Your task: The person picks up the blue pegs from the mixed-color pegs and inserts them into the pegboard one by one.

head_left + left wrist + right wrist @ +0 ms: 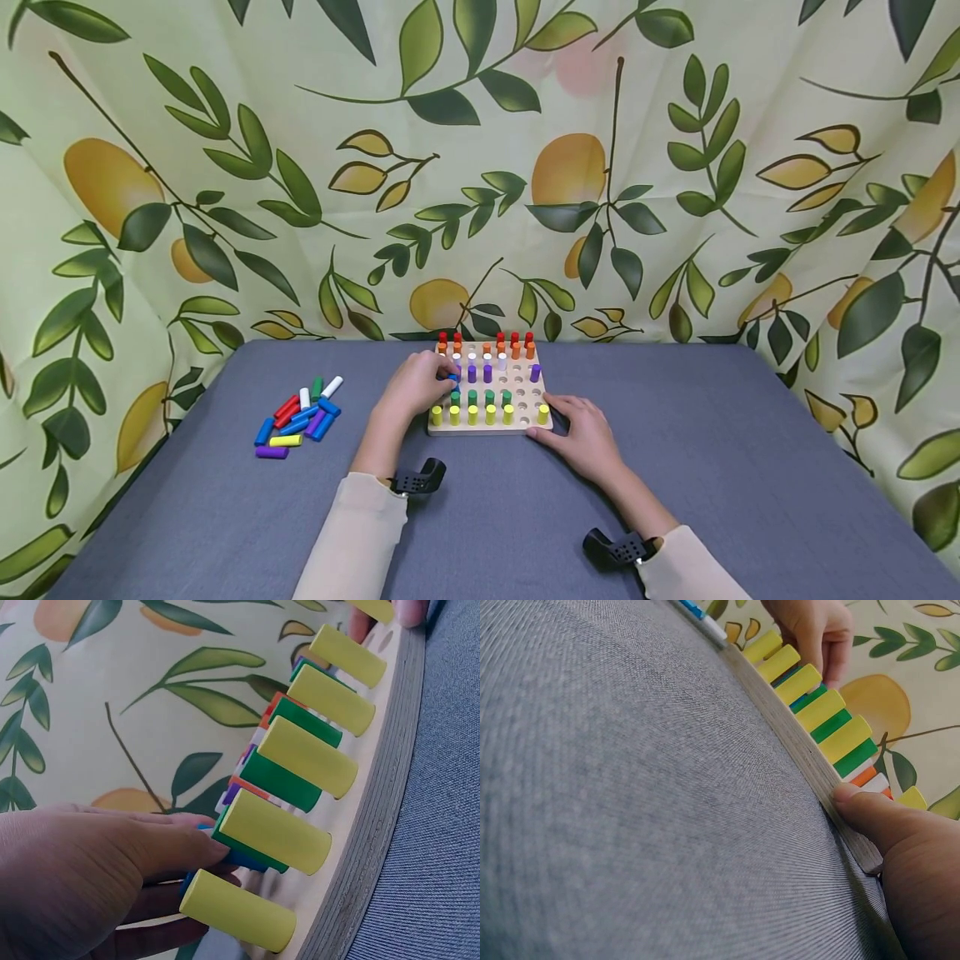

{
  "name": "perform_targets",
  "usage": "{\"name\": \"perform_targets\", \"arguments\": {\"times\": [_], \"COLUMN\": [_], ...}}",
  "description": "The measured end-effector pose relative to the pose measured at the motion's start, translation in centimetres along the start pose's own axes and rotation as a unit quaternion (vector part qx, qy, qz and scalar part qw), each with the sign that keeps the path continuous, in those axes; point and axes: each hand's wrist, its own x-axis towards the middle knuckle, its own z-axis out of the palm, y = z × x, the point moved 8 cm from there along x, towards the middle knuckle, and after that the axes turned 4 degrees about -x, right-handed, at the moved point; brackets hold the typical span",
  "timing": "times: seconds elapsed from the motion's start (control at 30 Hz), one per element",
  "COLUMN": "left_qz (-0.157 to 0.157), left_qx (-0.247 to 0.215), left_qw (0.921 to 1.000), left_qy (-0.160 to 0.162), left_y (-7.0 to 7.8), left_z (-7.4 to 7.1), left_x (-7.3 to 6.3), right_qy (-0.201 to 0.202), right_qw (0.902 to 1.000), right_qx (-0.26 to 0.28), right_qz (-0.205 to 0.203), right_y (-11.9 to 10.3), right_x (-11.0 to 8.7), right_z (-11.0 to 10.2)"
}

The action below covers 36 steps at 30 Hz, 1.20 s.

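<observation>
The left grip (415, 385) pinches a blue peg (453, 378), seemingly upright, at the left of the board (491, 431), just beyond the green pegs (472, 398). The right grip (587, 437) clasps the board's near right corner.

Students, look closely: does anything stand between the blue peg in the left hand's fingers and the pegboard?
Nothing visible does. The left hand pinches the blue peg at the pegboard; a green peg and a yellow peg stand on the near side, beside it rather than between. The hole itself is hidden.
</observation>
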Motion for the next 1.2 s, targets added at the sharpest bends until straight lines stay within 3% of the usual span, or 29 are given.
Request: {"name": "perform_targets", "arguments": {"times": [0.23, 0.87, 1.03, 1.2], "left_qz": [0.007, 0.012, 0.011, -0.004], "left_qx": [0.027, 0.069, 0.064, 0.067], "left_qw": [0.9996, 0.9975, 0.9977, 0.9969], "left_qy": [-0.011, -0.003, 0.018, 0.040], "left_y": [0.2, 0.7, 0.8, -0.2], "left_z": [0.2, -0.5, -1.3, -3.0], "left_x": [-0.2, -1.3, -2.0, -3.8], "right_qy": [-0.004, -0.003, 0.008, -0.008], "right_qw": [1.0000, 0.9998, 0.9999, 0.9999], "right_qx": [0.003, 0.015, 0.010, 0.013], "right_qz": [-0.004, -0.010, -0.007, -0.007], "right_y": [-0.2, -0.3, 0.2, 0.1], "right_x": [0.0, -0.2, -0.2, 0.0], "right_z": [0.1, -0.3, -0.7, -0.3]}}
